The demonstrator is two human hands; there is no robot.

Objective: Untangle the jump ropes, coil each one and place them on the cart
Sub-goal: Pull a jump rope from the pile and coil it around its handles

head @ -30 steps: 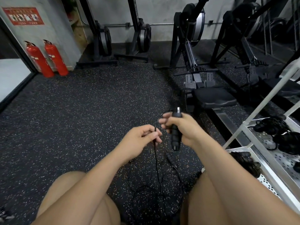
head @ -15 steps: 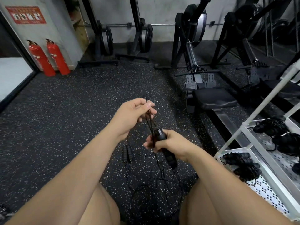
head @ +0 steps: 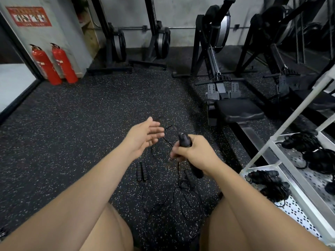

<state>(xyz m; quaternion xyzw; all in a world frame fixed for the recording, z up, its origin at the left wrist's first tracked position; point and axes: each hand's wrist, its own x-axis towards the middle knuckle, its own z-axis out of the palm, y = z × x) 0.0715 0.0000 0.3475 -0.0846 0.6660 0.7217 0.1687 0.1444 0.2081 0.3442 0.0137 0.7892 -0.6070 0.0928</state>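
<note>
My right hand grips a black jump rope handle, whose top end points up and away from me. Thin black cord loops from it past my left hand, which is spread with straight fingers and holds nothing. Two more black handles lie side by side on the floor below my left hand. A tangle of thin cord spreads on the floor between my knees. The white cart stands at the right, with coiled black ropes on its lower shelf and coiled ropes on its upper one.
Rowing machines stand straight ahead and to the right, close to the cart. Two red fire extinguishers lean at the left wall. Speckled black rubber floor stretches to the left and ahead.
My left hand let go of the cord it was pinching and spread its fingers. My right hand stayed on the handle and rose a little.
</note>
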